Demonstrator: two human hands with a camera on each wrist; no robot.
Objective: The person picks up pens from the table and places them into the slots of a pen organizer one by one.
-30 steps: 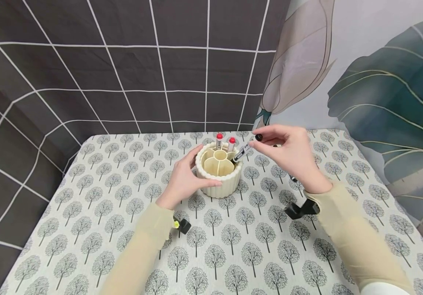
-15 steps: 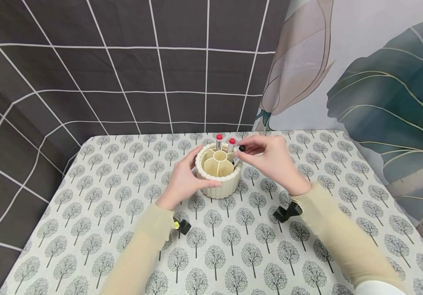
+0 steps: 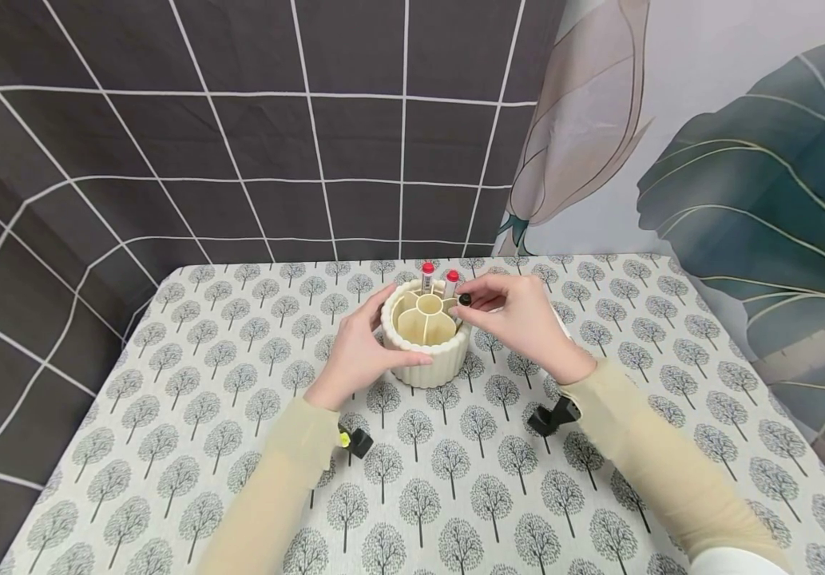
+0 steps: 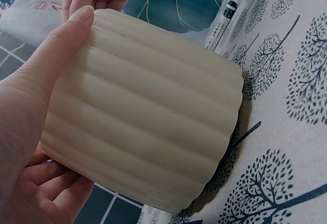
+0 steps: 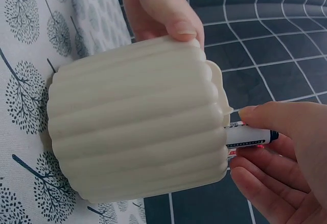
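Observation:
A cream fluted pen holder [image 3: 430, 367] stands on the cloth, its inside divided into petal-shaped compartments. My left hand [image 3: 358, 343] grips it from the left, thumb [image 4: 61, 45] over the front and fingers round the far side. Two red-ended markers [image 3: 427, 278] stand upright in the back compartments. At the right rim, my right hand [image 3: 516, 319] pinches a black-ended marker [image 3: 465, 300] near its top. The right wrist view shows this marker's white barrel [image 5: 248, 136] partly inside the holder, between thumb and fingers; its lower part is hidden by the wall.
Another white marker with a black end [image 4: 225, 22] lies on the cloth beyond the holder in the left wrist view. The table is covered by a tree-print cloth [image 3: 412, 495]. A dark gridded curtain [image 3: 239, 136] hangs behind it, and a leaf-print curtain [image 3: 764, 176] at right.
My right hand has moved left and down with the black-ended marker, which has gone from slanted to deeper in the right compartment. My left hand and the pen holder have stayed put.

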